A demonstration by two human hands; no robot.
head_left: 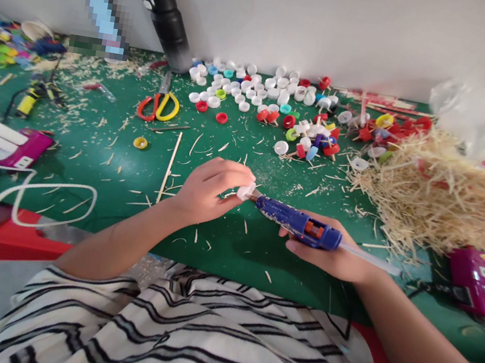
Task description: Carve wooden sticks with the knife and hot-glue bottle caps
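Note:
Between the fingertips of my left hand is a white bottle cap, pinched at its edge. My right hand is wrapped round a blue hot glue gun, with a clear glue stick jutting from its back end. The gun's nozzle points left and meets the cap, or comes very close; I cannot tell if they touch. Beyond my hands lie many loose white bottle caps and a cluster of coloured caps with sticks through them.
Orange-and-yellow scissors, a yellow cap and a thin wooden stick lie left. A black bottle stands against the wall. Straw-like shavings heap up right. Magenta power blocks sit at both sides; a white cable loops left.

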